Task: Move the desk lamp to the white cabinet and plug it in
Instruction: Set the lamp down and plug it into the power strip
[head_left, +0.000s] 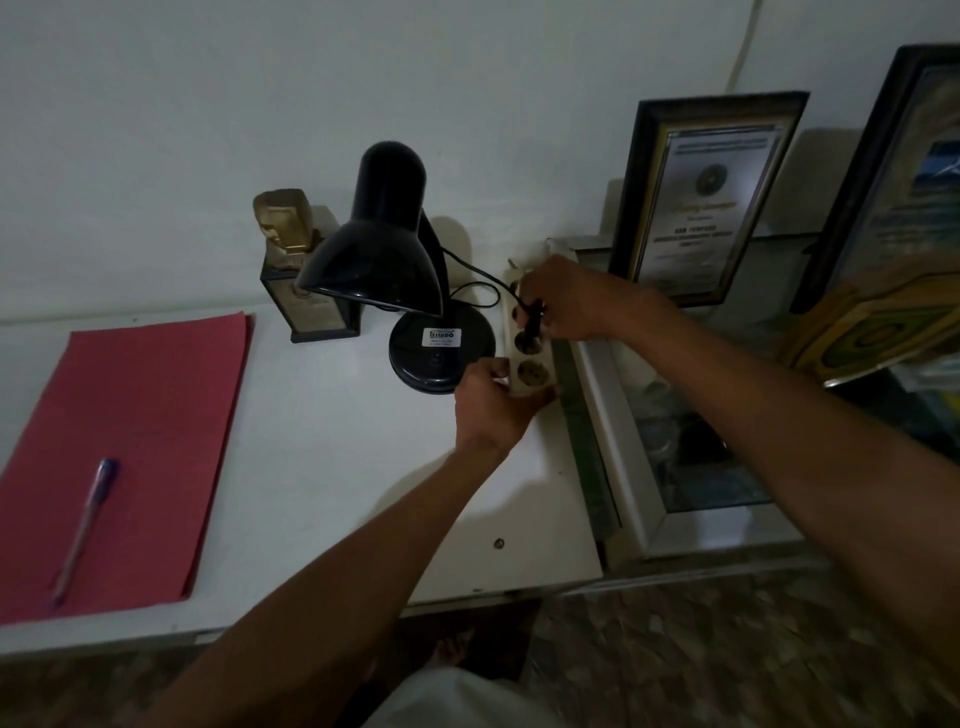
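lamp (387, 254) base label blurred, unreadable — right hand (563, 306) pinches plug (532, 325) at strip (527, 353); left hand (493, 405) grips strip.

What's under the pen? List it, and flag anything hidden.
The pen lies on a red folder, which rests flat on the white cabinet. Whatever the folder holds or covers is hidden.

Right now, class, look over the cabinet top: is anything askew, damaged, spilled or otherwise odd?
Nothing looks damaged or spilled. The desk lamp stands upright; the left hand steadies the power strip while the right hand holds the plug at its middle socket. The pen lies across the red folder.
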